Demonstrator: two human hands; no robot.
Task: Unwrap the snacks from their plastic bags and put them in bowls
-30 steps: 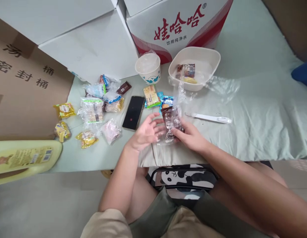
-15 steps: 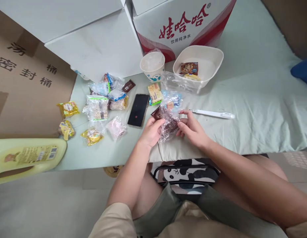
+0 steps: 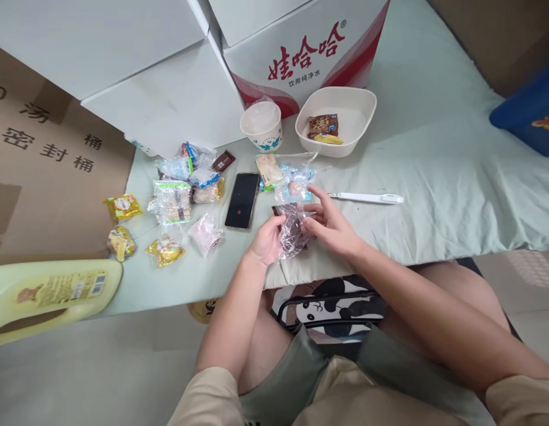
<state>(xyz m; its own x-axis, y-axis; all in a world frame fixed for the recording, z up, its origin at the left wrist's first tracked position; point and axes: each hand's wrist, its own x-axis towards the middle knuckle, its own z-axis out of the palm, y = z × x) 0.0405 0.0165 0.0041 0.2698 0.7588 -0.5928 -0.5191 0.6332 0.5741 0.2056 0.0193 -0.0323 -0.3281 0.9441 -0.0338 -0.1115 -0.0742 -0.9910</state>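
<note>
My left hand (image 3: 266, 241) grips the left edge of a clear plastic bag with a brown snack packet (image 3: 293, 232) in it, thumb on top. At the bag's right edge, my right hand (image 3: 334, 228) has its thumb and lower fingers closed on the plastic, while its index finger points forward. Just beyond lie a cream-coloured biscuit packet (image 3: 269, 170) and blue-and-clear wrapped snacks (image 3: 299, 188). To the right of my right hand rests a white utility knife (image 3: 367, 198). A black phone (image 3: 242, 201) lies to the left of my left hand.
Several wrapped snacks (image 3: 172, 201) lie in a group at the left. A paper cup (image 3: 262, 139) and a white plastic bowl (image 3: 363, 121) holding snack packets stand before the white boxes (image 3: 168, 106). A yellow-green jug (image 3: 52, 290) is at the left edge, a blue container (image 3: 518, 118) at the right.
The brown packet in its plastic has turned flatter between my hands. The loose clear plastic by the bowl now lies nearer the biscuit packet. The view has shifted slightly.
</note>
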